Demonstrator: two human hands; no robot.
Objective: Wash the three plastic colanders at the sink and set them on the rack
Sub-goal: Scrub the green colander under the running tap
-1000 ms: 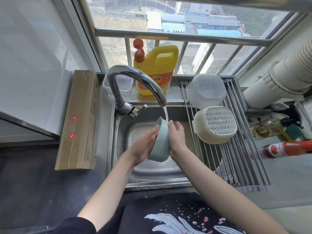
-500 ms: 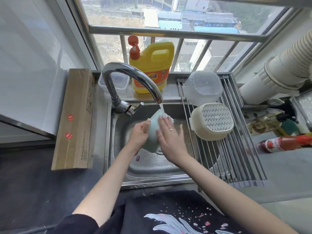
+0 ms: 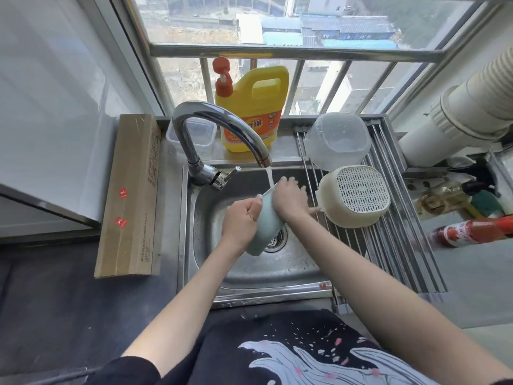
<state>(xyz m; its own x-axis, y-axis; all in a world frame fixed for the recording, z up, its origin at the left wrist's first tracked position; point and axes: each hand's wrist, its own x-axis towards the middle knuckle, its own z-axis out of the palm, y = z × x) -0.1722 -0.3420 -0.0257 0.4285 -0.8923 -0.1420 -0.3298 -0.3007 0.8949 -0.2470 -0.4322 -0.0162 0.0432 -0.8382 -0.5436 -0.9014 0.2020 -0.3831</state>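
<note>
Over the sink [image 3: 205,245], under the tap stream: my left hand [image 3: 241,221] grips the green colander [image 3: 265,226] by its rim, my right hand [image 3: 288,197] rubbing inside; light, stiff, wet plastic, likely slippery

Sink [image 3: 251,269] is brushed stainless steel, wet and dull-shiny; faucet [image 3: 219,122] is polished chrome — mirror gloss. Rack [image 3: 399,245] is stainless rods, satin finish. Pale green colander [image 3: 266,220] is smooth matt plastic, wet. Cream colander [image 3: 358,194] is matt plastic with a fine perforated grid base; the clear colander [image 3: 337,140] is frosted translucent plastic. Detergent jug [image 3: 254,107] is glossy yellow plastic with a printed label, orange plastic pump. Cardboard box [image 3: 130,195] is plain brown, matt, glossy tape strip along it. Counter [image 3: 55,301] is dark, matt, slightly mottled — stone-like. Vent pipe [image 3: 472,101] is ribbed off-white plastic.
</note>
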